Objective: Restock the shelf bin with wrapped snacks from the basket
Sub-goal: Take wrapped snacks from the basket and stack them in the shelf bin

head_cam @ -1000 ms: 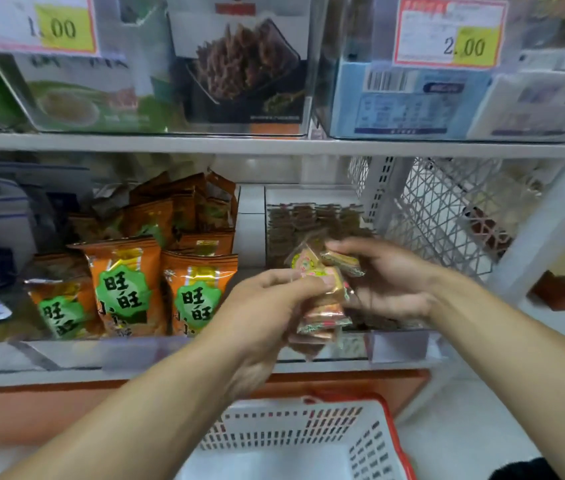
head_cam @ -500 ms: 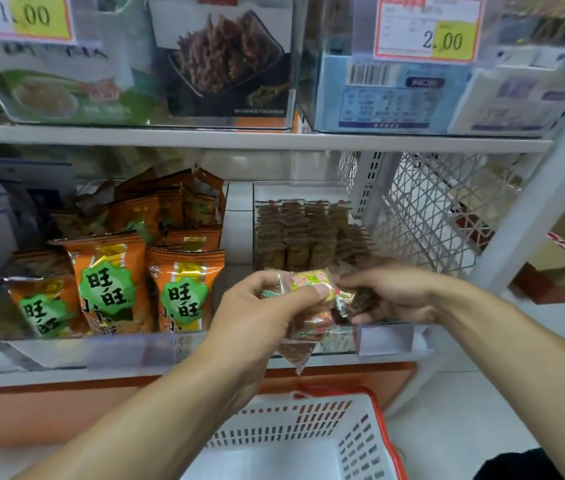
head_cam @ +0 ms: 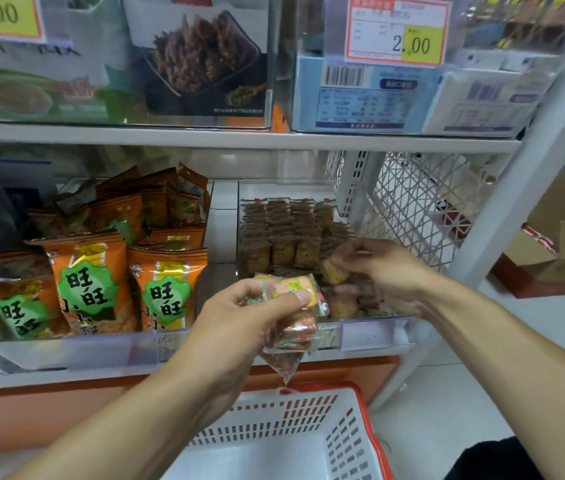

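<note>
At the lower shelf, we feed wrapped snacks into the clear bin.

From the left we see orange snack bags (head_cam: 87, 282) standing in their own compartment; next, our left hand (head_cam: 239, 317) grips a bunch of wrapped snacks (head_cam: 294, 317) just in front of the shelf bin (head_cam: 371, 332), above the white basket (head_cam: 343, 431); further right, our right hand (head_cam: 385, 271) reaches inside the bin, pinching a single wrapped snack (head_cam: 333, 271) beside the rows of snacks (head_cam: 284, 233) already stacked there.
</note>
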Motion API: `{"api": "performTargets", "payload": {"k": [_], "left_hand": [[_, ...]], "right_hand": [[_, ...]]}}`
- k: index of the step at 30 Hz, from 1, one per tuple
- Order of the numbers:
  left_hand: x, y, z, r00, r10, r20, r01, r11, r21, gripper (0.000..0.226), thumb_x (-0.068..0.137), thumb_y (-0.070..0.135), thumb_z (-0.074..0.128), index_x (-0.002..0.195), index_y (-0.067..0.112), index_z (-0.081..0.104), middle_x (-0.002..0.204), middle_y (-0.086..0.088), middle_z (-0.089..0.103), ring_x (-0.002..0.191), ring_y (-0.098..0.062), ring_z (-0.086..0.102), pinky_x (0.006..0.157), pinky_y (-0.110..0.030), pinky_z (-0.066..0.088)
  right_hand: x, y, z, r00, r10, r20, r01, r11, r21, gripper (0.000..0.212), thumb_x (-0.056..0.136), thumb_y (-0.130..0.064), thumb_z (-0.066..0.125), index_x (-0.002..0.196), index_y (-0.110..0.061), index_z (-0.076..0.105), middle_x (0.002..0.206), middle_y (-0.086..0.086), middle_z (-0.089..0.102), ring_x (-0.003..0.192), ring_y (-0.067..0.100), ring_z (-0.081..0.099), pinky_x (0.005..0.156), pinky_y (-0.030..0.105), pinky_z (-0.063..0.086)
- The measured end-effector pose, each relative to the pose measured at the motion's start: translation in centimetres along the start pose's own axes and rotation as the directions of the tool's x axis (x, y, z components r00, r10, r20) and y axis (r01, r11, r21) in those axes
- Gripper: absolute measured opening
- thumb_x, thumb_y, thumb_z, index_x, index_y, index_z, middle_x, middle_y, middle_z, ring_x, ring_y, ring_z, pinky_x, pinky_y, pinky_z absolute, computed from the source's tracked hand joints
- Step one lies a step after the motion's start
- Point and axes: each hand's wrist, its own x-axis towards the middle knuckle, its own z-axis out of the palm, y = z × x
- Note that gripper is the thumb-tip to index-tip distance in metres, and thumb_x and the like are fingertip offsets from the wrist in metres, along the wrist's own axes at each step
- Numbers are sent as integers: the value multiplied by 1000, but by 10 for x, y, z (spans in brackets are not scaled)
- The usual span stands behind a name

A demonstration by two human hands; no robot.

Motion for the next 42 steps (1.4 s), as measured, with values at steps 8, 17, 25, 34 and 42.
{"api": "performTargets", "payload": {"k": [8,17,25,34,42], "left_hand": [[7,5,-3,1000,-18,9,19,994,-106,48,62,25,89,104,8,72,99,-17,79,77,-26,76,54,-33,58],[7,11,-13,999,30,-37,-35,990,-138,51,57,27,89,102,9,73,102,-15,79,84,-24,77,64,-34,64],[6,15,-15,999,13,-35,-19,982,-188,39,62,23,85,96,10,71,94,-13,79,78,-21,76,66,-31,64],[7,17,-24,1000,12,11,-10,983,-183,20,64,26,86,79,16,76,92,-10,77,83,-22,74,79,-37,61],[5,13,-21,1000,-8,-12,6,986,-167,25,70,22,82,88,11,69,91,-12,77,77,-21,73,64,-30,63]], "right_hand": [[-15,-12,-7,982,-181,49,180,842,-509,29,86,-14,79,111,-8,67,96,4,70,80,14,68,76,33,61],[-6,-13,20,997,-82,13,82,961,-263,43,85,10,71,124,-6,61,115,13,65,90,19,70,70,22,62],[17,1,39,995,-31,-99,-17,894,-447,21,76,-17,87,80,-17,66,86,-3,68,75,11,65,58,25,55],[16,-27,27,991,-113,-73,75,916,-393,34,81,6,74,102,-21,71,110,5,72,87,19,71,70,29,63],[27,-16,42,974,-62,217,222,438,-871,55,94,-13,66,144,-33,53,151,-6,49,131,21,52,90,19,39]]}}
